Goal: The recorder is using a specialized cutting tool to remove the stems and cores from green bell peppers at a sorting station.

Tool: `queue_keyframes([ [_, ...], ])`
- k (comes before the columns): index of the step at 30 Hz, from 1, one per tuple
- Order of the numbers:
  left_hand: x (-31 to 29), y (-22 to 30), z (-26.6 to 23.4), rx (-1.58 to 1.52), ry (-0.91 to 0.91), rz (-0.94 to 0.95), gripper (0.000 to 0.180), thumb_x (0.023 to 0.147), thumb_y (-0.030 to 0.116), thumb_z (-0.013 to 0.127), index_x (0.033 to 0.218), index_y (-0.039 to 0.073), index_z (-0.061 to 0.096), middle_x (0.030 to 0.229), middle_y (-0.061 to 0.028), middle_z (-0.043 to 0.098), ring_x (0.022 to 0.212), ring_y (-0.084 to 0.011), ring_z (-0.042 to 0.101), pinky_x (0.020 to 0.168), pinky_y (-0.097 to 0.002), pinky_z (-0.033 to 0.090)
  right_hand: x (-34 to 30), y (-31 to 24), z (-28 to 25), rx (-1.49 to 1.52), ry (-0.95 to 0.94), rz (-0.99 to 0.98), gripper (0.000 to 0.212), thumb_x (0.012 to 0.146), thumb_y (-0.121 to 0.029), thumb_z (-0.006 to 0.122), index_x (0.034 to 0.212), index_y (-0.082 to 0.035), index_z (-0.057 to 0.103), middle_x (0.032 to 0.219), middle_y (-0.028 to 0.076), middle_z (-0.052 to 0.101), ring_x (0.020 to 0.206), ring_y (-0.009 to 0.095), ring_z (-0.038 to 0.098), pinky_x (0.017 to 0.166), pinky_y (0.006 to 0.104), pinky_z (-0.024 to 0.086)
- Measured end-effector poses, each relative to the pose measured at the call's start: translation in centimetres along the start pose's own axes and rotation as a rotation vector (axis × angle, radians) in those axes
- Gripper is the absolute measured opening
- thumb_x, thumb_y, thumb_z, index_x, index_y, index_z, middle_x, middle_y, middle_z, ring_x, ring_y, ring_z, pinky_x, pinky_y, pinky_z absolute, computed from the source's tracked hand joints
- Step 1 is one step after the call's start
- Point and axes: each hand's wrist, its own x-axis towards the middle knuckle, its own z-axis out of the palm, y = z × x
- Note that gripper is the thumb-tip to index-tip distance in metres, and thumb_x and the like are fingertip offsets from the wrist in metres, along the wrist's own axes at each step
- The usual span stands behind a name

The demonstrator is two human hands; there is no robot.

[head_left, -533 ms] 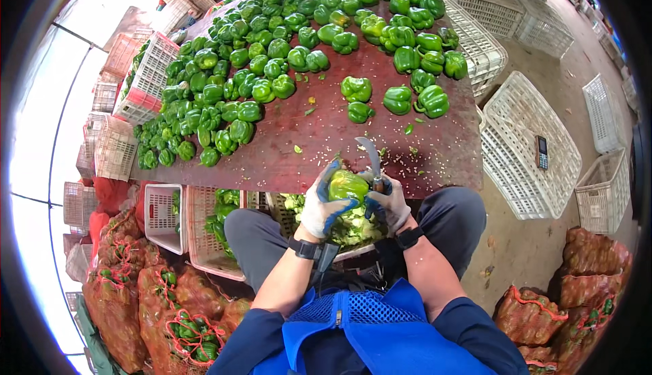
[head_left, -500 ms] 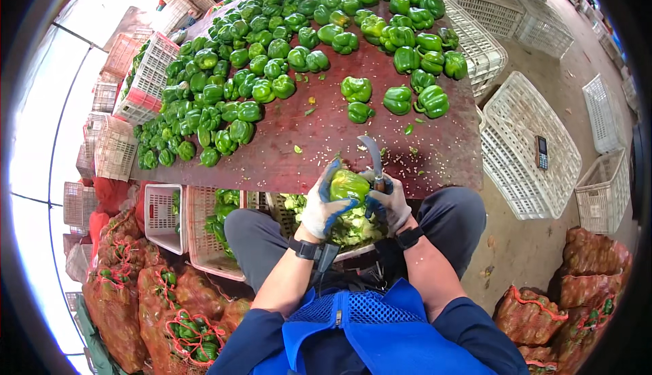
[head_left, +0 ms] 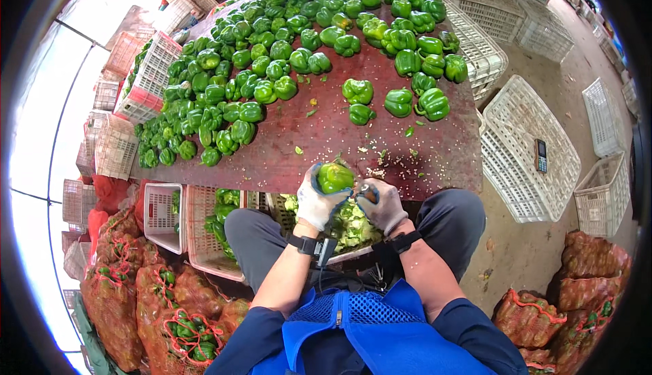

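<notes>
My left hand (head_left: 320, 200), in a white and blue work glove, is closed round a yellowish-green bell pepper (head_left: 335, 178) above the front edge of the table. Close beside it, my gloved right hand (head_left: 383, 205) grips a knife by its handle (head_left: 370, 192). The knife's blade is hidden at this angle, so I cannot tell whether it touches the pepper. Pale green trimmings (head_left: 356, 227) fill a crate between my knees, below both hands. Pepper seeds and green scraps (head_left: 388, 160) lie scattered on the red table (head_left: 292, 164) just ahead.
Many green bell peppers (head_left: 261, 69) cover the table's far and left parts. Crates (head_left: 204, 226) stand by my left leg. At the right is an upturned white crate (head_left: 530, 144) with a phone (head_left: 541, 155) on it. Net sacks (head_left: 112, 293) of peppers flank me.
The right hand has turned and come down, and the curved knife blade that stuck up is now out of sight. My left hand has shifted slightly left with the pepper, tilting it.
</notes>
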Motion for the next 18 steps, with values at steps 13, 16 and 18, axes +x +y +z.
queue_keyframes([
  [13, -0.8, 0.5, 0.9, 0.126, 0.015, 0.065, 0.075, 0.060, 0.027, 0.094, 0.121, -0.001, 0.061, 0.106, -0.0166, 0.070, 0.096, -0.0272, 0.069, 0.086, -0.0363, 0.055, 0.2, -0.2, 0.2, -0.335, -0.150, 0.010, 0.027, 0.074, -0.025, 0.073, 0.092, -0.007, 0.064, 0.091, 0.016, 0.067, 0.089, 0.038, 0.066, 0.079, 0.0459, 0.053],
  [16, -0.7, -0.9, 1.3, 0.038, 0.000, -0.040, 0.073, 0.062, 0.024, 0.093, 0.121, -0.003, 0.060, 0.106, -0.0167, 0.070, 0.094, -0.0260, 0.069, 0.086, -0.0348, 0.055, 0.4, 0.3, 0.8, -0.319, -0.015, -0.115, 0.023, 0.076, -0.023, 0.073, 0.087, -0.007, 0.061, 0.083, 0.017, 0.066, 0.080, 0.040, 0.065, 0.071, 0.0473, 0.052],
  [18, -1.2, -1.4, 1.6, 0.010, 0.024, -0.045, 0.070, 0.064, 0.022, 0.092, 0.121, -0.003, 0.060, 0.106, -0.0159, 0.070, 0.094, -0.0242, 0.069, 0.086, -0.0342, 0.055, 0.2, 0.6, 1.1, -0.314, -0.035, -0.082, 0.023, 0.077, -0.023, 0.073, 0.087, -0.007, 0.061, 0.083, 0.018, 0.066, 0.080, 0.041, 0.065, 0.071, 0.0478, 0.052],
])
